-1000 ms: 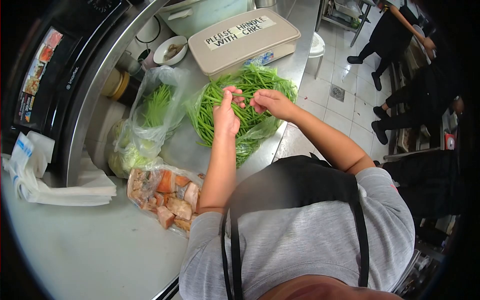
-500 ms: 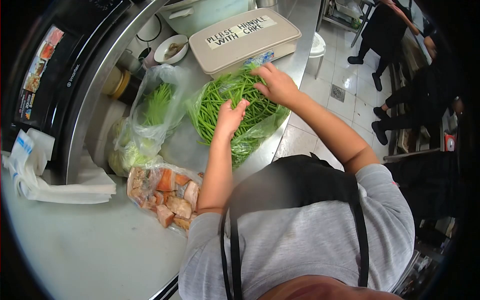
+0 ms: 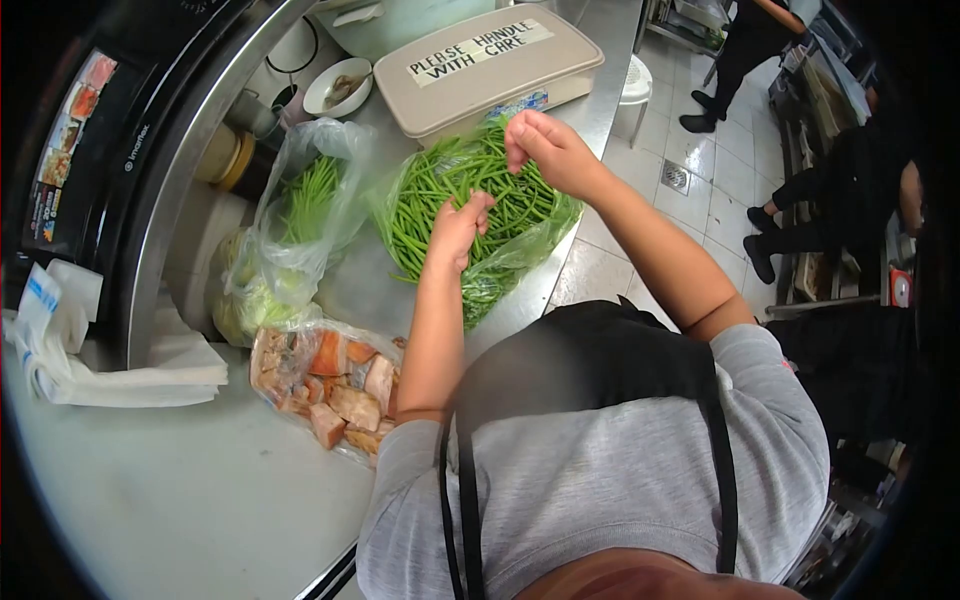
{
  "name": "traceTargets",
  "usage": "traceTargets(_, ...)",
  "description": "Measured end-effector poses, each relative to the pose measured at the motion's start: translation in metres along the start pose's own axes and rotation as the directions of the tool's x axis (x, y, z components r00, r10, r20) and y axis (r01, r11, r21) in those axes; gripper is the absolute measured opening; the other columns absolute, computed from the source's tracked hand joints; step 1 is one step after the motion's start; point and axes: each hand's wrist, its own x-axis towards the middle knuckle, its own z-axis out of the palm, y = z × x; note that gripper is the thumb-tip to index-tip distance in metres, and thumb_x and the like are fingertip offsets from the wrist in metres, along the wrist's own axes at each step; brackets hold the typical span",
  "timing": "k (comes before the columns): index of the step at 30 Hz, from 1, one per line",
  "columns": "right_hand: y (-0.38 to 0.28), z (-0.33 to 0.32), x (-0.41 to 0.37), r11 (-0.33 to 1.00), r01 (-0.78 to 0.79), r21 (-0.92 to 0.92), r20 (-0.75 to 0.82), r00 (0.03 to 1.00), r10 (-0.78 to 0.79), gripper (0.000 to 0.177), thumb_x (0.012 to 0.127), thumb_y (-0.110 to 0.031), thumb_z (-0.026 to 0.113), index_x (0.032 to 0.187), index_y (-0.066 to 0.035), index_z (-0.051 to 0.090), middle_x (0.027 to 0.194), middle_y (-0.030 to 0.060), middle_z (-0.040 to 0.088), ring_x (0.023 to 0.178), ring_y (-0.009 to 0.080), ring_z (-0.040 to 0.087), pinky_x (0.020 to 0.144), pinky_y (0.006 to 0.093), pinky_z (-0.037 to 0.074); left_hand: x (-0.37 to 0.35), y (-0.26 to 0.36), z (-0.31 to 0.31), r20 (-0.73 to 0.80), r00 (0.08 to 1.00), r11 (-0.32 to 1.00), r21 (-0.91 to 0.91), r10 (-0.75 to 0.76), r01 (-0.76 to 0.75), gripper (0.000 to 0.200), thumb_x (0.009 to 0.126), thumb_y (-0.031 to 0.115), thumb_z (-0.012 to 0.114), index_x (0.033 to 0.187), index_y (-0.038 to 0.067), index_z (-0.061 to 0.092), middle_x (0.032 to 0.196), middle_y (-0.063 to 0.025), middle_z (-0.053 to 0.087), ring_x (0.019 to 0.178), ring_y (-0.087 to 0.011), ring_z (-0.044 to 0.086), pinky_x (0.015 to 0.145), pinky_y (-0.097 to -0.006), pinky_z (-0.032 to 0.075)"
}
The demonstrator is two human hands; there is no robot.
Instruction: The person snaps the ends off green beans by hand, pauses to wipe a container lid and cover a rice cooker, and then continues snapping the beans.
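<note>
Cut green beans fill an opened clear plastic bag on the steel counter. My left hand is over the middle of the pile, thumb and fingers drawn together; anything between them is hidden. Above the far right side of the beans, my right hand has its fingers curled in and pinched, and I cannot make out what is in them. Left of the beans, another clear bag holds thin green stalks. Closer to me lies a bag of meat chunks, beside my left forearm.
Behind the beans sits a lidded beige box marked "PLEASE HANDLE WITH CARE". A white bowl stands to its left. White plastic bags lie at far left. Beyond the counter's right edge are a white stool and people in dark clothes.
My right hand's fingers have curled in from a more spread pose. My left hand has shifted slightly. The co-worker in the background at upper right has moved.
</note>
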Motion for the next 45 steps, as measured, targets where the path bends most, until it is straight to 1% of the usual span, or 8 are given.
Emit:
traceTargets(2, 0.019, -0.003, 0.0, 0.943, 0.097, -0.318, 0.012, 0.995, -0.098, 0.015, 0.079, -0.012, 0.044, 0.09, -0.007, 0.052, 0.06, 0.0081, 0.051, 0.057, 0.0279, 0.051, 0.058, 0.0342, 0.043, 0.001, -0.002, -0.001, -0.064, 0.998, 1.0, 0.022, 0.022, -0.02, 0.02, 0.078, 0.02, 0.052, 0.08, 0.0, 0.051, 0.057, 0.0002, 0.045, 0.047, -0.0077, 0.037, 0.046, -0.0219, 0.033)
traceTargets(6, 0.063, -0.025, -0.025, 0.107, 0.275, -0.956, 0.282, 0.957, 0.061, 0.017, 0.071, -0.012, 0.049, 0.082, -0.019, 0.06, 0.077, 0.0041, 0.051, 0.076, 0.0219, 0.051, 0.067, 0.0313, 0.04, -0.001, 0.001, 0.007, -0.158, 0.984, 0.988, 0.14, 0.084, -0.062, 0.021, 0.077, 0.02, 0.054, 0.08, 0.0, 0.053, 0.062, -0.0032, 0.052, 0.049, -0.0086, 0.041, 0.048, -0.0228, 0.037)
traceTargets(16, 0.056, -0.014, -0.023, 0.246, 0.207, -0.947, 0.213, 0.977, -0.003, 0.008, 0.07, -0.017, 0.052, 0.072, -0.011, 0.055, 0.076, 0.0043, 0.054, 0.077, 0.0205, 0.052, 0.066, 0.0322, 0.04, 0.02, -0.037, 0.024, 0.01, 0.945, 0.53, 0.826, 0.328, -0.193, 0.023, 0.075, 0.018, 0.053, 0.086, -0.002, 0.055, 0.076, -0.0152, 0.059, 0.069, -0.025, 0.056, 0.064, -0.0322, 0.042)
traceTargets(23, 0.038, 0.005, -0.014, 0.951, -0.263, -0.162, -0.106, 0.963, 0.248, 0.008, 0.078, -0.015, 0.049, 0.075, -0.008, 0.051, 0.068, 0.0033, 0.053, 0.062, 0.0124, 0.049, 0.059, 0.0258, 0.04, 0.007, 0.007, 0.027, -0.053, 0.987, 0.975, 0.178, 0.148, -0.137, 0.015, 0.08, 0.013, 0.049, 0.088, 0.0, 0.05, 0.075, -0.0056, 0.056, 0.055, -0.01, 0.047, 0.05, -0.0217, 0.039)
traceTargets(28, 0.023, -0.009, 0.005, 0.665, -0.116, 0.737, -0.044, 0.975, 0.218, 0.01, 0.082, -0.018, 0.046, 0.08, -0.008, 0.049, 0.067, -0.0016, 0.051, 0.061, 0.009, 0.047, 0.06, 0.0225, 0.039, 0.005, 0.013, 0.003, -0.076, 0.995, 0.997, -0.043, 0.059, -0.063, 0.015, 0.081, 0.015, 0.048, 0.088, 0.001, 0.05, 0.073, -0.005, 0.054, 0.055, -0.0097, 0.045, 0.05, -0.0217, 0.038)
traceTargets(31, 0.021, -0.023, 0.007, 0.971, -0.225, -0.086, 0.096, 0.968, 0.233, 0.018, 0.082, -0.021, 0.046, 0.084, -0.004, 0.053, 0.073, 0.007, 0.056, 0.068, 0.0172, 0.052, 0.065, 0.0283, 0.042, 0.005, 0.008, -0.012, -0.159, 0.985, 0.976, -0.192, 0.074, -0.104, 0.016, 0.082, 0.017, 0.046, 0.086, 0.003, 0.052, 0.072, -0.0047, 0.054, 0.054, -0.0103, 0.045, 0.048, -0.023, 0.036)
traceTargets(33, 0.025, -0.014, -0.003, 0.739, -0.086, -0.668, 0.15, 0.957, 0.247, 0.022, 0.079, -0.022, 0.047, 0.088, -0.003, 0.055, 0.079, 0.0138, 0.057, 0.075, 0.0249, 0.054, 0.07, 0.0325, 0.042, 0.006, 0.009, -0.016, -0.171, 0.982, 0.952, -0.28, 0.076, -0.122, 0.014, 0.082, 0.016, 0.047, 0.087, 0.004, 0.05, 0.074, -0.0057, 0.053, 0.057, -0.0118, 0.046, 0.048, -0.0236, 0.038)
traceTargets(45, 0.053, 0.046, 0.028, 0.624, -0.222, -0.749, 0.011, 0.938, 0.346, 0.027, 0.075, -0.025, 0.042, 0.077, -0.003, 0.056, 0.077, 0.0176, 0.057, 0.074, 0.0325, 0.055, 0.068, 0.0404, 0.043, -0.016, 0.045, -0.003, -0.278, 0.868, 0.891, -0.078, 0.412, -0.448, 0.015, 0.083, 0.018, 0.045, 0.087, 0.004, 0.049, 0.074, -0.0059, 0.052, 0.06, -0.0121, 0.046, 0.053, -0.0237, 0.039)
